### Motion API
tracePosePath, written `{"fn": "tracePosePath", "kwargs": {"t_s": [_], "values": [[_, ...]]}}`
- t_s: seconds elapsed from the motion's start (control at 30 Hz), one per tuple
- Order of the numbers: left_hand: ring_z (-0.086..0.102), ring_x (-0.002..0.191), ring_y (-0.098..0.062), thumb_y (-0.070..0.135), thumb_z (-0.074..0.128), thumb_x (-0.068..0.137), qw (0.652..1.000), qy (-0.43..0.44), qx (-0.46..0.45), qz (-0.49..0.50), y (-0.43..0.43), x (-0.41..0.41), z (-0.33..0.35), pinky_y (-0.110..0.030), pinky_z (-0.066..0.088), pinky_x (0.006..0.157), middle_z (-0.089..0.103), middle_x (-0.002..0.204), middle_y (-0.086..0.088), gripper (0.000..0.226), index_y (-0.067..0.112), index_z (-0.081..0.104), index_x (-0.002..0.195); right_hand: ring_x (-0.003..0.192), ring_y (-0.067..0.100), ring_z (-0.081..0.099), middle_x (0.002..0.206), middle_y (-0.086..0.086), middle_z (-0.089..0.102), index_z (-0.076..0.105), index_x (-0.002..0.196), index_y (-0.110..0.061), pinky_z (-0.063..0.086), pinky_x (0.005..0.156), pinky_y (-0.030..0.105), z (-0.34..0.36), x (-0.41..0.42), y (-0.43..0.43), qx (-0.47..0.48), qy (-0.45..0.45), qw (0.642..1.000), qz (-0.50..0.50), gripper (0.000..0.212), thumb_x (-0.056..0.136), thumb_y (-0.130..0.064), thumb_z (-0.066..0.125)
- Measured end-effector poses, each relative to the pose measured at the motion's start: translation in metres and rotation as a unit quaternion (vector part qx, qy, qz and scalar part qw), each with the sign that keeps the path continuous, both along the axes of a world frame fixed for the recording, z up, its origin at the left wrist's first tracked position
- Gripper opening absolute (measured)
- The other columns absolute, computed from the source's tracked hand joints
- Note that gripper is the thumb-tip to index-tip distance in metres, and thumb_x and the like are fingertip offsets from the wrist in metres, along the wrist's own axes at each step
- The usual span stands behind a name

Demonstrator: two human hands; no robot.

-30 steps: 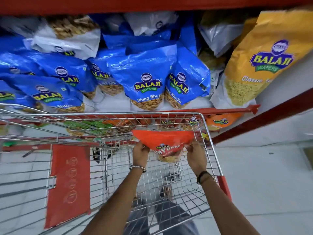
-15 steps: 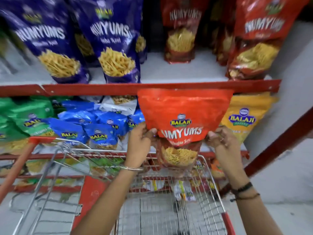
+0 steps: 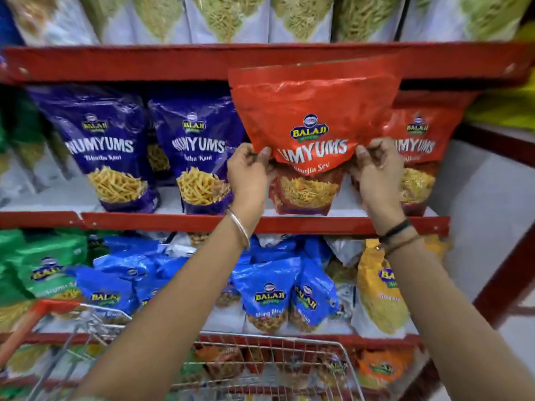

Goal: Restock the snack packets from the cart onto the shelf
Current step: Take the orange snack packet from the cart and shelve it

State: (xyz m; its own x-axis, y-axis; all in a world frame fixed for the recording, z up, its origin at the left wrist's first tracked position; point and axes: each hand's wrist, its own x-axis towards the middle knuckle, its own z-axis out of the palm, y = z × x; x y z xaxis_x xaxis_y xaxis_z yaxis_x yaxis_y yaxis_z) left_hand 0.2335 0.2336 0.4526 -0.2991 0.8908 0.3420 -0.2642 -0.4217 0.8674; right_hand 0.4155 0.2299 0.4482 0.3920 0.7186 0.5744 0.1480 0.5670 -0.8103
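Above the red shelf (image 3: 173, 222), left hand (image 3: 249, 172) and right hand (image 3: 376, 172) each grip the orange packet (image 3: 312, 111) by a side edge.

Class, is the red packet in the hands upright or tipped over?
Upright: the red packet has its logo reading level and seal on top, held by the left hand and right hand.

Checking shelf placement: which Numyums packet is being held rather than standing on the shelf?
The red packet pinched between left hand and right hand; the purple ones stand untouched.
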Motion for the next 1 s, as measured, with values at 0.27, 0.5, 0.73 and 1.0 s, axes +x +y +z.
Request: {"fn": "tracePosePath", "kwargs": {"t_s": [0.27,0.5,0.73,1.0], "values": [[0.053,0.072,-0.02,0.006,0.051,0.087,0.999,0.004,-0.05,0.02,0.061,0.013,-0.054,-0.041,0.054,0.073,0.051,0.076,-0.011,0.025,0.02,0.044,0.068,0.078,0.019,0.051,0.078,0.004,0.055,0.046,0.068,-0.032,0.046,0.075,0.043,-0.052,-0.002,0.074,-0.057,0.03,0.997,-0.042,0.017,0.081,-0.024,0.052],[0.059,0.074,-0.017,0.015,0.05,0.09,0.998,0.022,-0.049,0.014,0.106,0.02,-0.041,-0.035,0.055,0.075,0.058,0.08,-0.001,0.001,0.014,0.05,0.091,0.087,0.022,0.058,0.09,0.011,0.063,0.057,0.076,-0.025,0.05,0.091,0.056,-0.062,0.012,0.163,-0.084,0.05,0.995,0.011,0.003,0.079,-0.027,0.057],[0.026,0.139,-0.02,0.06,0.026,0.086,0.962,0.251,-0.075,-0.079,0.104,0.015,-0.076,-0.049,0.029,0.114,0.017,0.156,0.001,0.06,0.043,0.007,0.14,0.106,0.014,0.048,0.113,-0.002,0.052,0.051,0.126,-0.018,0.04,0.096,0.032,-0.055,-0.009,0.107,-0.25,-0.031,0.963,0.098,0.058,0.091,-0.057,0.028],[0.023,0.141,-0.027,0.083,0.008,0.066,0.938,0.298,-0.105,-0.141,0.1,0.001,-0.082,-0.056,0.031,0.111,0.012,0.157,0.008,0.061,0.069,0.0,0.125,0.11,0.039,0.057,0.128,0.025,0.056,0.064,0.092,-0.037,0.045,0.096,0.063,-0.077,0.002,0.101,-0.296,-0.021,0.952,0.074,0.073,0.065,-0.088,0.02]]}}
